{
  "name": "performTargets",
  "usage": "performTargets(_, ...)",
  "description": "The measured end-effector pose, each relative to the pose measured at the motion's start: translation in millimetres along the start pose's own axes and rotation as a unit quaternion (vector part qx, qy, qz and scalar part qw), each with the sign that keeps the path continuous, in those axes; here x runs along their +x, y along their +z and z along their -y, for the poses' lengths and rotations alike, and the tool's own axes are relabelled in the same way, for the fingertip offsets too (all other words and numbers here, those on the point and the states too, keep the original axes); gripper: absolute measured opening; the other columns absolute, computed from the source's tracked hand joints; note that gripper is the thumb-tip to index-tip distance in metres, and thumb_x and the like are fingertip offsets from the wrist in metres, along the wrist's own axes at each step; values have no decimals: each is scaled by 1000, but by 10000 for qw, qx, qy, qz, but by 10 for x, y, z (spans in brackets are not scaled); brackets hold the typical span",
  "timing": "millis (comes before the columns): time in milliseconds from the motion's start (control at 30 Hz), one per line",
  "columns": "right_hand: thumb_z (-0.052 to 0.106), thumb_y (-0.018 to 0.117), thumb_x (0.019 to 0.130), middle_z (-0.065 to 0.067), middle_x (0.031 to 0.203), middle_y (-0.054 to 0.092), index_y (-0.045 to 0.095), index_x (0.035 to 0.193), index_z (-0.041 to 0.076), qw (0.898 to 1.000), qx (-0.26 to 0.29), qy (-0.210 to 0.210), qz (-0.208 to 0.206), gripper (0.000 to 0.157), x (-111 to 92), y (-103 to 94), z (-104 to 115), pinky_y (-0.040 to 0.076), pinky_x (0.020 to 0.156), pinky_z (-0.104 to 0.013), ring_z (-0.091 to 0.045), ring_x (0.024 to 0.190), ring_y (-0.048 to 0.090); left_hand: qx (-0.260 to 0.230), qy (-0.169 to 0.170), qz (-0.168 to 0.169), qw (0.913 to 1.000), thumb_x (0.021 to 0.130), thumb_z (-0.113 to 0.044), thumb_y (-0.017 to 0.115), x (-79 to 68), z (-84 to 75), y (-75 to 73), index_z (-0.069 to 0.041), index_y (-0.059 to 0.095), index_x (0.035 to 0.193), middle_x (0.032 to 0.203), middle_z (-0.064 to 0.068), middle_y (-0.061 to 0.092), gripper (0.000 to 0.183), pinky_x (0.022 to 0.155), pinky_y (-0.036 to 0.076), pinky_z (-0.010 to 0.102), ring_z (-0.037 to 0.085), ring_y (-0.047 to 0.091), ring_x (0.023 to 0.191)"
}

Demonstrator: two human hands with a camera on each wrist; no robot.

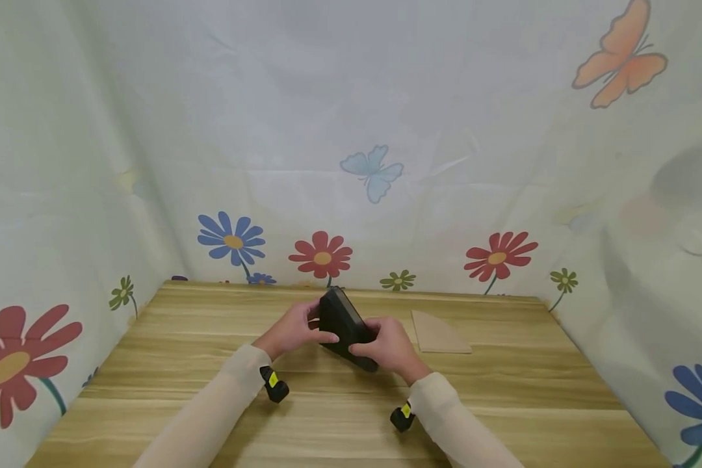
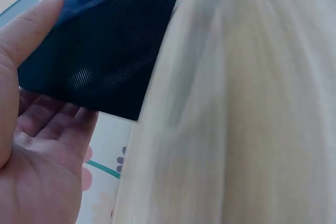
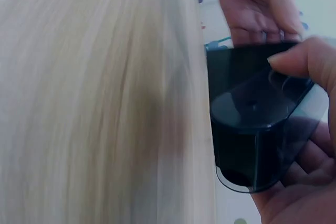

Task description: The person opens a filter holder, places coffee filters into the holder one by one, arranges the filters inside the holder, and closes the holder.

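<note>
Between both hands a black box-like holder [image 1: 345, 328] is raised at a tilt above the wooden table. My left hand [image 1: 295, 330] grips its left side, thumb in front and fingers behind. On the lower right side, my right hand [image 1: 392, 348] pinches it with the thumb across the front face. In the left wrist view the holder [image 2: 110, 56] has a finely ribbed dark face and a straight lower edge. The right wrist view shows the holder [image 3: 252, 111] with a glossy, rounded end. Its exact kind is unclear. To the right lies a flat tan fan-shaped sheet [image 1: 439, 335], apparently a paper coffee filter.
A wood-grain table [image 1: 327, 429] spans the work area. Pale curtains [image 1: 304, 97] printed with flowers and butterflies enclose it at the back and both sides. Small black cameras [image 1: 276, 389] hang at both wrists beneath the cream sleeves [image 1: 210, 406].
</note>
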State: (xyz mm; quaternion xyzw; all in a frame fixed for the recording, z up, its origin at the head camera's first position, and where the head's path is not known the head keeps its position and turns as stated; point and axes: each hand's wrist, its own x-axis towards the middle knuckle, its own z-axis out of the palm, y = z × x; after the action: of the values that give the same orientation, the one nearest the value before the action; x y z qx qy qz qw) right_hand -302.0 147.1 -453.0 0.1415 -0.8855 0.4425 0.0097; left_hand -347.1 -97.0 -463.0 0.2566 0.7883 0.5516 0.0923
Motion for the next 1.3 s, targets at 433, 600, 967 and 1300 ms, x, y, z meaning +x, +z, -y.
performTargets(433, 17, 86, 78, -4, 87, 76, 77, 100, 10, 9895, 446, -697, 1182, 25, -65, -227, -138, 55, 72, -25, -12, 75, 64, 302, 124, 408, 9986, 79, -42, 88, -155, 50, 162, -23, 66, 129, 114, -4, 76, 57, 90, 57, 31, 16, 72, 99)
performTargets(600, 15, 87, 78, -3, 88, 76, 77, 100, 11, 9840, 490, -895, 1464, 25, -80, -275, -126, 55, 72, -24, -11, 76, 64, 216, 137, 275, 9993, 78, -42, 89, -241, 36, 237, -22, 68, 125, 109, -4, 77, 54, 87, 57, 28, 16, 73, 94)
performTargets(967, 21, 89, 79, 1, 93, 77, 78, 105, 17, 9783, 439, -1052, 1728, 28, -111, -326, -109, 55, 73, -24, -9, 78, 65, 74, 54, 24, 10000, 77, -39, 90, -369, -67, 341, -22, 70, 124, 109, -4, 77, 54, 87, 57, 23, 15, 73, 95)
performTargets(1300, 26, 91, 78, 2, 96, 77, 78, 105, 19, 9850, 288, -930, 1426, 32, -189, -333, -49, 55, 75, -24, -12, 81, 66, 213, 18, -156, 9996, 77, -39, 90, -447, -127, 383, -20, 70, 123, 108, -3, 77, 53, 87, 57, 24, 13, 73, 93)
